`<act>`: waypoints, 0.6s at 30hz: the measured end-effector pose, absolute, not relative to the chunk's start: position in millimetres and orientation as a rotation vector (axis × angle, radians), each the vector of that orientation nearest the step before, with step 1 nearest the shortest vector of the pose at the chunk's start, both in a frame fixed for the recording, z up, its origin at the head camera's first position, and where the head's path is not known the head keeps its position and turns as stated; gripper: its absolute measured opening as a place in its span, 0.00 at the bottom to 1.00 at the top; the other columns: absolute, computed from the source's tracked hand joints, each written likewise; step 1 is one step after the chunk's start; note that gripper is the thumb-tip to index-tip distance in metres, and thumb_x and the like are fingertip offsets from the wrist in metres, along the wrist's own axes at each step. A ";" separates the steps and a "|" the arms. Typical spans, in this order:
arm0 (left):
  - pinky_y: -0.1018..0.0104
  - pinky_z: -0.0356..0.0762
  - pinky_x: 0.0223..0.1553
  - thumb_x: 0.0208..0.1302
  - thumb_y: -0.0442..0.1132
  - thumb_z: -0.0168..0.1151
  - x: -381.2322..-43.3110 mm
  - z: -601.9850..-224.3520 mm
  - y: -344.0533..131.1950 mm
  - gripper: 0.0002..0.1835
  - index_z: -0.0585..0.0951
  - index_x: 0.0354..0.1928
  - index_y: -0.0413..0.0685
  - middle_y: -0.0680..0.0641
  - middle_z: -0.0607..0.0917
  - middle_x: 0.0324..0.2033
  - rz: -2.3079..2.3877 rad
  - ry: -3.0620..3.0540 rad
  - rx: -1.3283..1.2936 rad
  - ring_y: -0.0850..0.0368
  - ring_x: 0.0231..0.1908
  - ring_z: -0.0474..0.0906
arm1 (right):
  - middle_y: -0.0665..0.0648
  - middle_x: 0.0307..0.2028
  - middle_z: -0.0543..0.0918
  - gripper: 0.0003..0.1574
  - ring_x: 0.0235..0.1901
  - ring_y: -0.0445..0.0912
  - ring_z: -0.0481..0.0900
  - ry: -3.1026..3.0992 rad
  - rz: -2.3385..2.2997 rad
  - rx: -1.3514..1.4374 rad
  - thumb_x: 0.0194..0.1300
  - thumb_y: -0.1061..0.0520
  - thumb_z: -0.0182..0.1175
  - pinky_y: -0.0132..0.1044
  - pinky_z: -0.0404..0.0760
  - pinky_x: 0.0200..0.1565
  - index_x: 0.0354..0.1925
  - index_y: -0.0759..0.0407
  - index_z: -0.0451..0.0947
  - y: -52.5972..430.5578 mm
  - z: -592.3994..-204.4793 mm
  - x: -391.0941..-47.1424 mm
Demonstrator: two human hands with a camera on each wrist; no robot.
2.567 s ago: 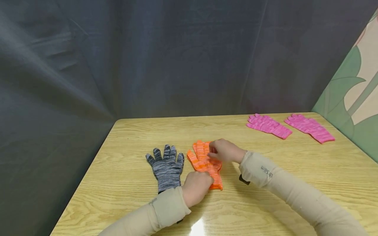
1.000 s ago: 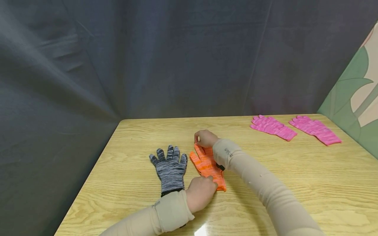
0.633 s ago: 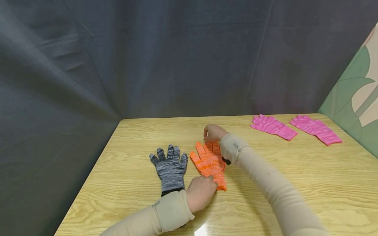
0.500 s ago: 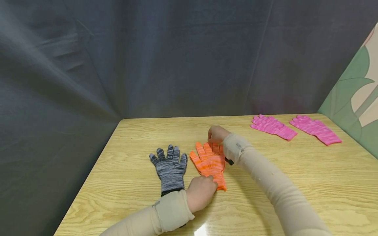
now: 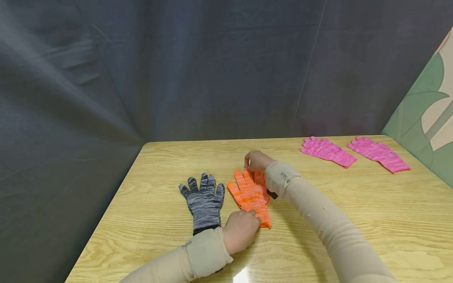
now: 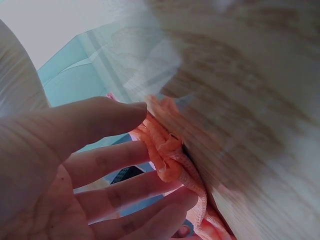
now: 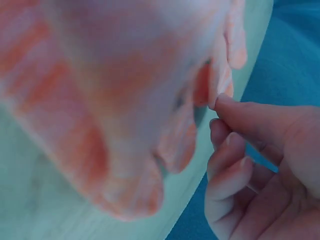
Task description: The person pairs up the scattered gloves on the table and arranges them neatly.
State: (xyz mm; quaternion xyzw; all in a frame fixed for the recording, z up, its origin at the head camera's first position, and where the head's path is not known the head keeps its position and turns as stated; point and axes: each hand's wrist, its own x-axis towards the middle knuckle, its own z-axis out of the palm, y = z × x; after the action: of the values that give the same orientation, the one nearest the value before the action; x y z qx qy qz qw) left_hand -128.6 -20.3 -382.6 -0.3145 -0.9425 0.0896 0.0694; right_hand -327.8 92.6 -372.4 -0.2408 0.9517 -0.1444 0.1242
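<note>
An orange striped knit glove (image 5: pixel 250 196) lies on the table, fingers pointing away and cuff toward me. My left hand (image 5: pixel 242 232) holds its cuff; in the left wrist view the thumb and fingertips meet the bunched cuff edge (image 6: pixel 170 155). At the far end my right hand (image 5: pixel 258 160) is over the glove's fingertips. The right wrist view shows thumb and index finger (image 7: pixel 252 117) pinching one glove fingertip, other fingers curled. Part of the orange glove's finger end is hidden behind the right hand. Left of it a grey-black glove (image 5: pixel 205 208) lies flat, fingers spread.
Two pink knit gloves, one (image 5: pixel 328 151) left of the other (image 5: pixel 379 154), lie at the back right of the wooden table (image 5: pixel 159 165). Dark cloth (image 5: pixel 219 78) hangs behind and along the left side. A leaf-patterned wall (image 5: pixel 431 118) stands at the right.
My right hand has gone from the orange glove's right side to its fingertips, then right and slightly back left along them. The left hand stays at the cuff.
</note>
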 end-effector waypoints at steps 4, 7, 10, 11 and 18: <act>0.70 0.72 0.18 0.54 0.40 0.64 -128.8 -383.3 -20.7 0.04 0.84 0.29 0.60 0.56 0.79 0.24 0.267 -2.835 -0.951 0.62 0.22 0.75 | 0.57 0.35 0.82 0.08 0.25 0.43 0.70 2.775 -0.413 -0.693 0.64 0.60 0.55 0.33 0.70 0.33 0.29 0.57 0.77 93.5 -374.0 -327.1; 0.70 0.71 0.18 0.54 0.39 0.63 -128.6 -383.0 -21.0 0.04 0.84 0.29 0.59 0.56 0.79 0.24 0.265 -2.841 -0.957 0.62 0.21 0.75 | 0.59 0.35 0.81 0.06 0.23 0.42 0.68 2.753 -0.459 -0.639 0.65 0.59 0.55 0.33 0.70 0.30 0.32 0.58 0.78 97.5 -369.8 -325.3; 0.69 0.71 0.18 0.54 0.39 0.63 -128.4 -382.6 -21.1 0.04 0.84 0.29 0.59 0.56 0.79 0.24 0.267 -2.841 -0.961 0.62 0.21 0.75 | 0.59 0.34 0.80 0.06 0.22 0.43 0.67 2.749 -0.474 -0.602 0.64 0.58 0.56 0.34 0.69 0.29 0.35 0.60 0.78 105.7 -363.2 -324.2; 0.70 0.71 0.18 0.54 0.39 0.63 -128.5 -382.8 -21.1 0.04 0.84 0.29 0.59 0.56 0.79 0.24 0.267 -2.839 -0.959 0.63 0.21 0.75 | 0.59 0.34 0.81 0.07 0.22 0.43 0.68 2.751 -0.459 -0.598 0.64 0.58 0.56 0.34 0.69 0.29 0.35 0.60 0.79 108.8 -361.4 -324.4; 0.69 0.71 0.16 0.53 0.39 0.63 -129.2 -383.9 -21.2 0.04 0.84 0.29 0.59 0.55 0.79 0.23 0.268 -2.828 -0.955 0.61 0.20 0.76 | 0.58 0.33 0.83 0.07 0.26 0.44 0.70 2.723 -0.329 -0.628 0.61 0.59 0.58 0.32 0.69 0.30 0.33 0.61 0.81 124.7 -360.6 -326.2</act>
State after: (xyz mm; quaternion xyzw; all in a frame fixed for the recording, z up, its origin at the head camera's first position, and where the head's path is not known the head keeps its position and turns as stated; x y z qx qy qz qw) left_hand -129.2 -21.2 -383.9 -0.3177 -0.9412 0.0891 0.0722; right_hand -326.2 124.7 -360.6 -0.2200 0.9548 -0.1154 0.1633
